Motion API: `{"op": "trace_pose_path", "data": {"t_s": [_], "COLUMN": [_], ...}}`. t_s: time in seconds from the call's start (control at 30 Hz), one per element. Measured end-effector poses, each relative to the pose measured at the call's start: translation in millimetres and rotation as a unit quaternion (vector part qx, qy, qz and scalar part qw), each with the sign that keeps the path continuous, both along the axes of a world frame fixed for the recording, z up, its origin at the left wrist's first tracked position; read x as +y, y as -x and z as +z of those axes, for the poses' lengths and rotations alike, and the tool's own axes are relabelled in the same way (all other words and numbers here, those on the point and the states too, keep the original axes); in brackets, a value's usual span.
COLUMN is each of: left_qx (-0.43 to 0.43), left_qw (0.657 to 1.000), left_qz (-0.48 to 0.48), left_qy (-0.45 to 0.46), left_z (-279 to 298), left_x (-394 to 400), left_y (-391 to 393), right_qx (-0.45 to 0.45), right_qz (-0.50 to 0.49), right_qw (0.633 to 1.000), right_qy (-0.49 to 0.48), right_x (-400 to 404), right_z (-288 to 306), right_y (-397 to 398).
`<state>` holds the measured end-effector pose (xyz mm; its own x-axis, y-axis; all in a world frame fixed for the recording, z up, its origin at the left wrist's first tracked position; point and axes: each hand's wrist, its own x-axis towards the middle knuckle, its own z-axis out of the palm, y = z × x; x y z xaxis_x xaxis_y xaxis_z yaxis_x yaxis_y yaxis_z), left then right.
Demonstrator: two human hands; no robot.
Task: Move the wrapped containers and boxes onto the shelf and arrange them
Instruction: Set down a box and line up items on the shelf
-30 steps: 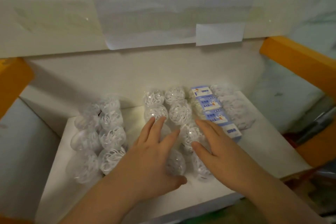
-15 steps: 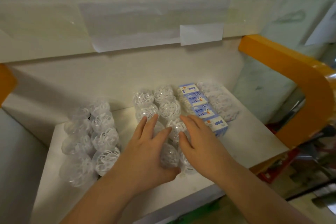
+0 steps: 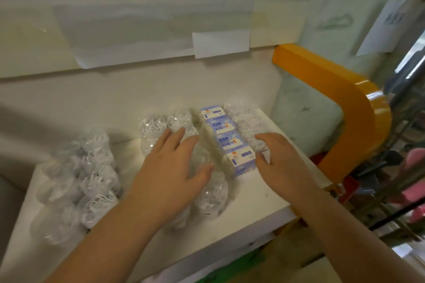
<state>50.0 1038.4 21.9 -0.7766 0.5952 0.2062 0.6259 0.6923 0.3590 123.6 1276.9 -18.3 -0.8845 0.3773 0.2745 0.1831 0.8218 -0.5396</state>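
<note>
1. Keep your left hand [image 3: 174,167] flat on the middle pack [image 3: 207,193] of clear tubs. Its fingers lie spread and straight on the wrap, pressing rather than gripping, and that steadies the pack while you work beside it.
2. Your right hand [image 3: 279,163] sits at the near right end of the boxes [image 3: 226,138], with the thumb touching the front box and the fingers loosely bent over the right pack [image 3: 247,122]. It does not look clamped on anything, so use it as a pusher.
3. Everything in view already lies on the shelf [image 3: 255,200]: the left pack [image 3: 87,181] stands apart, while the middle pack, boxes and right pack run side by side toward the back wall.
4. The step in hand looks like squaring up the rows. Slide the boxes and right pack leftward as one block until they meet the middle pack, pushing low on their sides so nothing tips.
5. Mind the shelf's right edge, close to your right hand; push inward, never outward.
6. The wrap looks slippery, so move slowly and check that the front ends line up.
</note>
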Motion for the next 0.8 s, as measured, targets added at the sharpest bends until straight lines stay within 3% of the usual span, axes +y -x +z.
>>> {"op": "trace_pose_path", "data": {"t_s": [0.23, 0.43, 0.6, 0.8], "left_qx": [-0.015, -0.024, -0.121, -0.116], "left_qw": [0.989, 0.94, 0.939, 0.943], "left_qz": [-0.045, 0.0, 0.062, 0.088], "left_qy": [0.139, 0.341, 0.315, 0.301], "left_z": [2.2, -14.0, -32.9, -45.0], "left_x": [111.0, 156.8, 161.7, 170.2], "left_y": [3.3, 21.5, 38.6, 40.4], "right_qx": [-0.15, -0.181, -0.123, -0.086], "right_qz": [0.025, 0.101, 0.118, 0.126], "right_qw": [0.988, 0.977, 0.982, 0.982], "right_qy": [-0.019, 0.051, 0.076, 0.111], "right_x": [76.1, 97.8, 108.2, 109.1], "right_z": [-10.9, -22.2, -32.5, -32.8], "right_y": [32.5, 66.2, 72.6, 71.5]}}
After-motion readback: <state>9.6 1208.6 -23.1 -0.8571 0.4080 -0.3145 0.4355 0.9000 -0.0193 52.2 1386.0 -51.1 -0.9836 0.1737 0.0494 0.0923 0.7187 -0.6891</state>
